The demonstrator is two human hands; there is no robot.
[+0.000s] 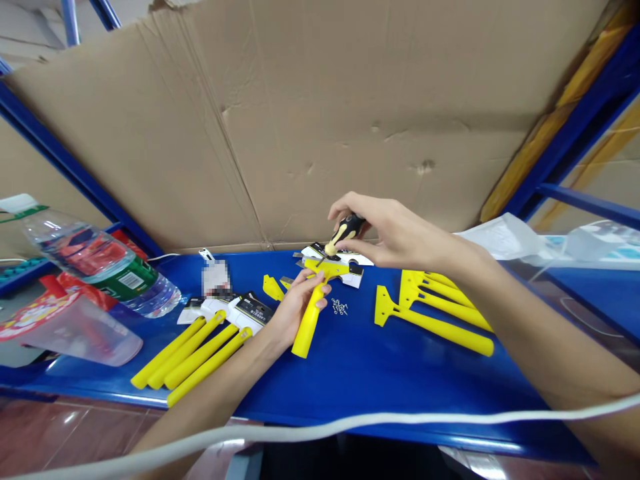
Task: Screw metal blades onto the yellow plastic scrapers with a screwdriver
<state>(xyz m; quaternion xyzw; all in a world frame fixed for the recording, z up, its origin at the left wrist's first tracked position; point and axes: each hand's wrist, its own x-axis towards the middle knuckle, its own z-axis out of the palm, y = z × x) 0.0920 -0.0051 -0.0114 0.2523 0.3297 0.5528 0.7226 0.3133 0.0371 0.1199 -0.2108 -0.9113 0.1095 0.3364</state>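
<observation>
My left hand point(295, 303) is wrapped round the neck of a yellow scraper point(309, 327), its wide head pointing away from me. In my right hand point(380, 223) is a screwdriver point(345, 233) with a black and cream handle, tilted so its shaft comes down at the scraper's head. Whether the tip sits in a screw is too small to tell. Just right of the scraper lies a small pile of screws point(339, 307). Behind its head are black-and-white printed cards point(353, 279), and left of it a loose yellow head piece point(273, 288).
Several yellow scraper handles point(445, 330) lie at the right of the blue shelf point(350, 387). More scrapers with carded heads point(200, 360) lie at the left, near a water bottle point(100, 257) and a plastic cup point(85, 327). Cardboard point(310, 120) walls the back; a white cable point(380, 419) crosses in front.
</observation>
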